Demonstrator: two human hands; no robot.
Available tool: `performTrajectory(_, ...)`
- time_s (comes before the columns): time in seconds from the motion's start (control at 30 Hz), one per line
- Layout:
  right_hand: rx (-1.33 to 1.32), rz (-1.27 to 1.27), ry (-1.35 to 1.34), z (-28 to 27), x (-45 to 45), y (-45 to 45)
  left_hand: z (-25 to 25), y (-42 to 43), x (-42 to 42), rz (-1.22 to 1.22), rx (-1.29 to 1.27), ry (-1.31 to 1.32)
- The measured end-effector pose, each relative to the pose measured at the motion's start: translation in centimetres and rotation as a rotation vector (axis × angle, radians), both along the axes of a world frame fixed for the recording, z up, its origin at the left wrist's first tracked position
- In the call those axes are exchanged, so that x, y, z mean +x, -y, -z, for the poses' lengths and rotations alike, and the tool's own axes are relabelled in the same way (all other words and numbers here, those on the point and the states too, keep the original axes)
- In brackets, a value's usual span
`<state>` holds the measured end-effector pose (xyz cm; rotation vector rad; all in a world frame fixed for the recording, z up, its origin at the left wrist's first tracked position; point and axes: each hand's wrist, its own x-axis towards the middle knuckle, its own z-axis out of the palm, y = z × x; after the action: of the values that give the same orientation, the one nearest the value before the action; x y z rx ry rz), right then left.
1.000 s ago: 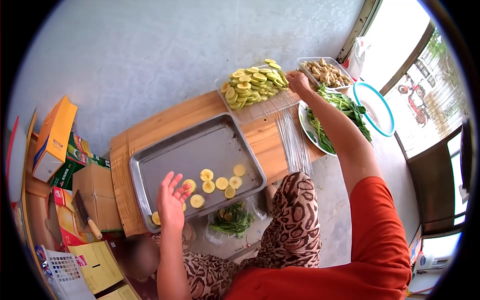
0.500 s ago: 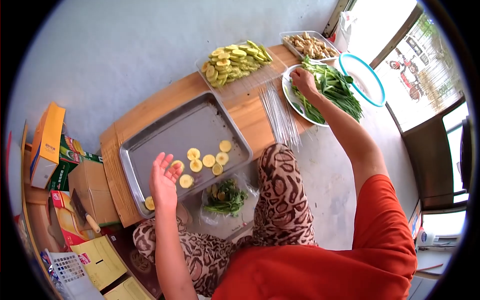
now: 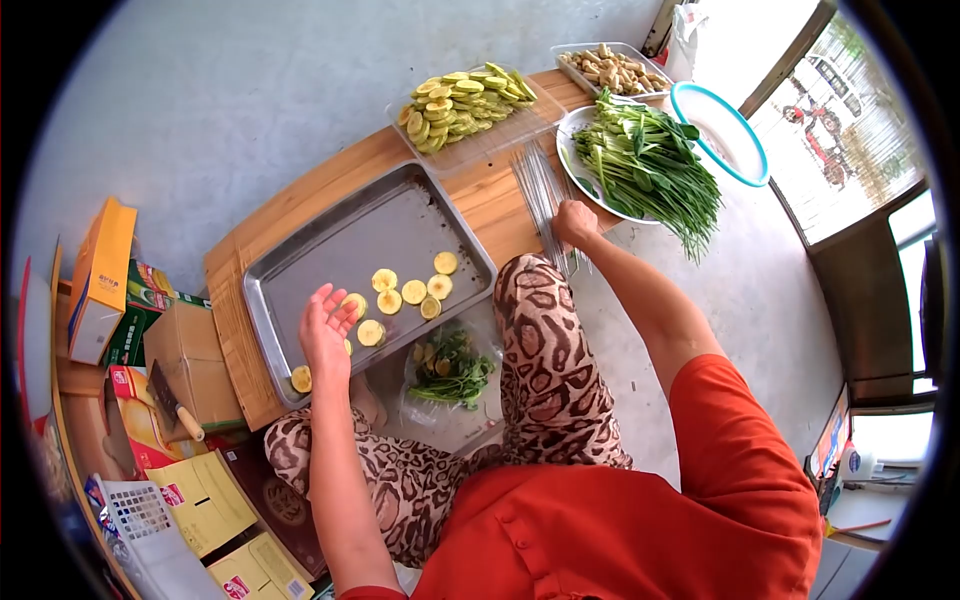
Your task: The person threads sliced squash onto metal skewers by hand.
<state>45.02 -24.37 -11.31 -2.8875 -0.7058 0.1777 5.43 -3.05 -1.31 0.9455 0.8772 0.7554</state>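
Hovering over the metal tray [image 3: 340, 235]: left hand [image 3: 328, 330], palm bared, fingers parted and loosely bent, gripping nothing visible; cannot tell whether touching the nearest slice.
Right hand [image 3: 574, 223]: sits at the lower part of the thin skewers [image 3: 531, 185], fingers curled in; cannot tell whether pinching any.
Skewers: lie in a loose bundle on the wooden table [image 3: 490, 215], between tray and plate, near ends jutting past the edge beside a patterned trouser knee [image 3: 530, 280].
Round slices [image 3: 414, 292]: lie scattered along the tray's near side, yellow-faced, one down toward the left corner.
Slice heap [image 3: 455, 105]: rises inside a clear tub [image 3: 490, 147], beyond the tray, near the wall.
White plate [image 3: 566, 152]: carries leafy greens [image 3: 650, 165], leaves hanging over the rim.
Far tub [image 3: 560, 50]: holds pale brown pieces [image 3: 612, 70], at the table's far end.
Cleaver [image 3: 165, 390]: rests against a cardboard box [image 3: 195, 345], handle pointing downward.
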Motion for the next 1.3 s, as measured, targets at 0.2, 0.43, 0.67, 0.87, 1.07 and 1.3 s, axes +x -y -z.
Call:
performTrajectory(0.2, 0.042, 0.105, -0.244, -1.9, 0.9, 0.3, 0.7, -0.4, -0.1, 0.000, 0.025, -0.022)
performTrajectory(0.43, 0.490, -0.043, -0.880, -5.9, 0.6, 3.3, 0.4, -0.1, -0.5, -0.011, 0.017, -0.008)
performTrajectory(0.67, 0.795, -0.071, -1.576, -16.2, -6.5, 4.7, 0.2, -0.1, -1.1, 0.025, 0.028, -0.003)
performTrajectory(0.87, 0.442, -0.441, -1.461, -21.3, -19.1, 1.5, -0.5, -0.2, -1.4, 0.278, -0.056, 0.110)
performTrajectory(1.07, 0.237, -0.671, -1.401, -16.7, -25.6, -2.1, 0.7, -1.4, -3.2, 0.252, -0.162, 0.269)
performTrajectory(1.3, 0.242, -0.740, -1.331, -14.7, -27.3, -5.9, 1.0, -0.4, -3.5, 0.417, -0.059, 0.218)
